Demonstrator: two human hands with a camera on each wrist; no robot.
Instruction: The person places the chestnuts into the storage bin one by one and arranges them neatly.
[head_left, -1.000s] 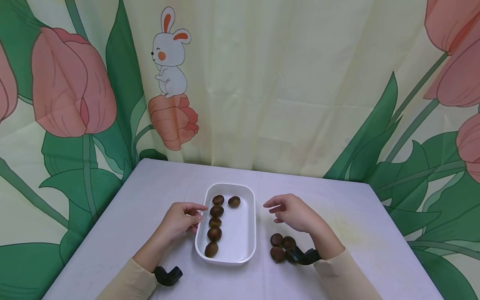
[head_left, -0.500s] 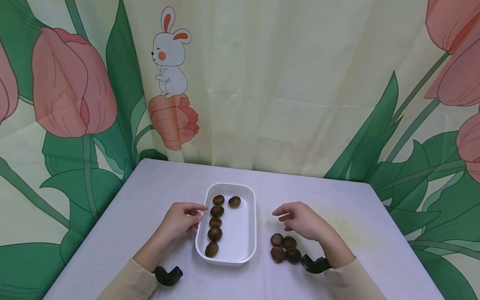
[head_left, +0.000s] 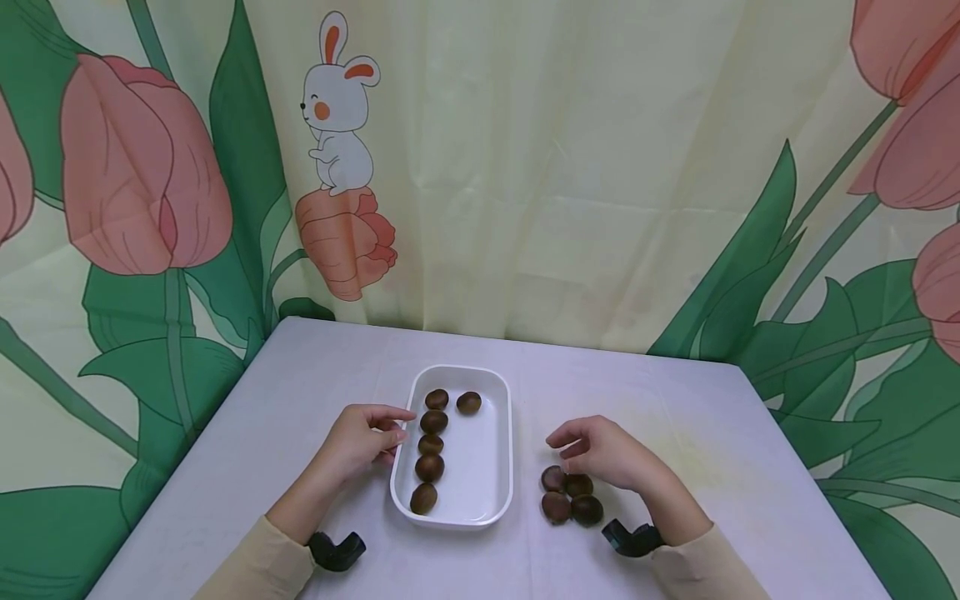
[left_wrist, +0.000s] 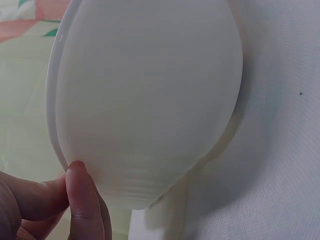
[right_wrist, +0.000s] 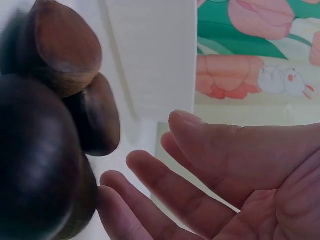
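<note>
A white rectangular tray [head_left: 486, 467] holds several brown chestnuts: a column along its left side and one chestnut [head_left: 468, 403] at the top, right of the column. My left hand [head_left: 361, 439] pinches the tray's left rim; the left wrist view has the thumb [left_wrist: 82, 195] against the outer wall [left_wrist: 145, 100]. Right of the tray, several chestnuts [head_left: 556, 507] lie grouped on the table. Over their far edge hangs my right hand [head_left: 603, 450], fingers loosely bent and holding nothing. In the right wrist view its fingertips come close to the chestnuts [right_wrist: 40, 155]; contact cannot be told.
A white cloth covers the table [head_left: 675, 417]. Behind it hangs a curtain [head_left: 525, 208] printed with tulips and a rabbit. Black wrist camera mounts [head_left: 337, 552] stick out beside both sleeves.
My right hand has moved away from the tray, rightward and nearer, to the far edge of the grouped chestnuts. My left hand and the tray have stayed in place.
</note>
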